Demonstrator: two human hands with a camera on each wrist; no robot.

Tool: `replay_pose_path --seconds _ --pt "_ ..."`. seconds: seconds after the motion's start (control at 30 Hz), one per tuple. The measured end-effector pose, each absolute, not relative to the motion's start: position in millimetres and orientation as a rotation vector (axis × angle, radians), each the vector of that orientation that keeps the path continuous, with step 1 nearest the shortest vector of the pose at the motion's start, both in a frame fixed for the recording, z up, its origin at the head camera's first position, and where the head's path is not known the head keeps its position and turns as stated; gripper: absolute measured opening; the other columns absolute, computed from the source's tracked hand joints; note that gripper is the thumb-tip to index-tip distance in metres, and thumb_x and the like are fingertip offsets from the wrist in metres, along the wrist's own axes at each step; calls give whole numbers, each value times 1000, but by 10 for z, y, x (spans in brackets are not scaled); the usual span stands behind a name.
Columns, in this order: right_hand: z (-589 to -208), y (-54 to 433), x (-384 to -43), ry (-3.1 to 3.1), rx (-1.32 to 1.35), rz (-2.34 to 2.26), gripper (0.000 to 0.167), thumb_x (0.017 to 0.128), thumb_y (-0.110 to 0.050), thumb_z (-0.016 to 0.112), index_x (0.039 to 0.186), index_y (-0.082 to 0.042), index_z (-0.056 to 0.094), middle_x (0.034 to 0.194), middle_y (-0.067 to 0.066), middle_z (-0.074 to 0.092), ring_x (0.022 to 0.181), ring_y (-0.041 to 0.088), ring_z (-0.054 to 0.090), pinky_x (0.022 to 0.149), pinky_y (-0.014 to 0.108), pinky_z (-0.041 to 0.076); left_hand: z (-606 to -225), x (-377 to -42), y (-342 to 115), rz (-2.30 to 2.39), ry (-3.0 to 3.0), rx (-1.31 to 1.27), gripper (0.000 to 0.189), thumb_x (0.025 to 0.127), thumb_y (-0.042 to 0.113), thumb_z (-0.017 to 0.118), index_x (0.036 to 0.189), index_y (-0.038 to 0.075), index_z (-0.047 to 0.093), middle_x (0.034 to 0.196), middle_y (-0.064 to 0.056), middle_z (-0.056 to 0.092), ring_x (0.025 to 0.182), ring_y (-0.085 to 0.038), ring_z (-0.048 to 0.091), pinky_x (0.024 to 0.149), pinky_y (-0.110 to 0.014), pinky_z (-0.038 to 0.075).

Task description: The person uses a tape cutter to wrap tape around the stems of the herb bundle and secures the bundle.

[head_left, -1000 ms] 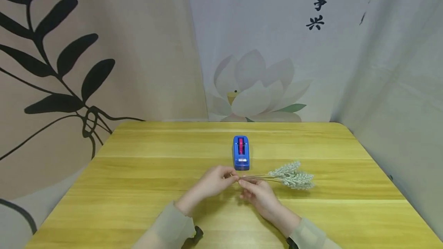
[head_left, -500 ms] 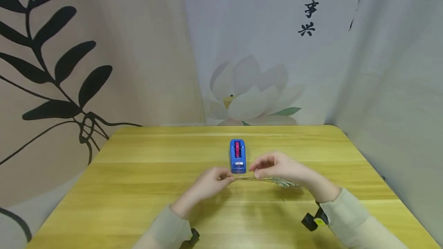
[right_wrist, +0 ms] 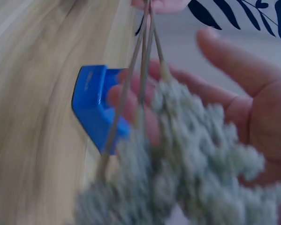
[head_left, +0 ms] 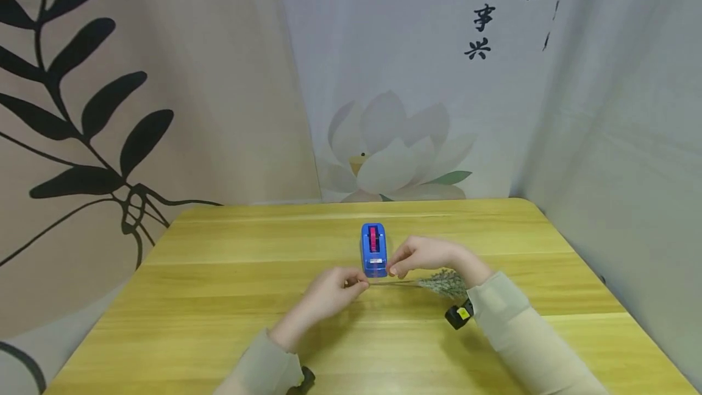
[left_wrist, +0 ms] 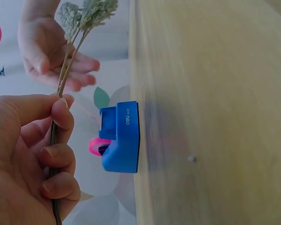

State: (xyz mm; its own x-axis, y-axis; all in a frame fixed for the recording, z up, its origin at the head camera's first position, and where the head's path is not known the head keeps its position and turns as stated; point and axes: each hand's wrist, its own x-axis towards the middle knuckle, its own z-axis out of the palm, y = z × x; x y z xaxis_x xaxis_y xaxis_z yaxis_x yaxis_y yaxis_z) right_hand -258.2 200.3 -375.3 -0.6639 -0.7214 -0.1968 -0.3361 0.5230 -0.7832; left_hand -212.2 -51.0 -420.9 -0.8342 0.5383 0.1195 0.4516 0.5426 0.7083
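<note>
A small bunch of pale grey-green dried flowers lies across above the table, heads to the right. My left hand pinches its thin stems between thumb and index finger; the other fingers curl round them in the left wrist view. Just behind the stems stands a blue tape dispenser with a pink core. Close to the dispenser's right side is my right hand, its fingers relaxed and holding nothing. In the right wrist view, blurred flower heads partly cover that hand, whose thumb and fingers stand apart.
The wooden table runs back to a printed curtain with leaves, a lotus and lettering. A black wrist device sits under the right sleeve. A small pale speck lies on the tabletop.
My right hand has let go of the stems, lifted up and over the bunch, then shifted slightly left toward the tape dispenser. The left hand keeps its pinch. The head view has tilted slightly.
</note>
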Motion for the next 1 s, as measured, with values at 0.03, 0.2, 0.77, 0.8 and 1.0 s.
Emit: replay_pose_path --seconds 0.03,0.2,0.77,0.8,1.0 --pt "-3772 1988 -2573 2281 -876 -979 24 96 -17 60 105 2 72 92 7 71 78 18 64 79 42 53 -4209 -2120 -510 1172 2667 850 17 97 22 60 93 9 71 79 -2 66 63 -9 51 58 -28 45" --pt "-3883 1943 -2515 2312 -897 -983 18 93 -11 63 88 1 75 74 4 68 64 12 57 65 28 51 -4209 -2118 -504 1167 2719 852 15 96 21 61 94 11 72 83 5 66 67 -8 52 60 -28 45" --pt "-4069 1862 -2331 2442 -863 -1096 7 86 -5 70 78 -4 71 69 -3 64 59 11 57 57 27 50 -4248 -2130 -506 1144 2702 820 5 91 18 66 89 15 70 81 10 64 70 -7 55 62 -28 47" --pt "-4071 1852 -2329 2460 -870 -1084 8 85 -4 70 78 -5 71 68 -4 63 59 10 56 56 26 50 -4245 -2138 -512 1137 2689 831 5 91 17 66 89 14 69 81 9 63 70 -7 55 62 -27 47" --pt "-4067 1777 -2305 2500 -836 -1060 9 86 -2 69 77 -5 69 70 -2 64 59 22 63 54 29 52 -4197 -2231 -560 1083 2591 869 7 91 14 64 90 10 70 78 7 62 67 -10 54 59 -28 47"
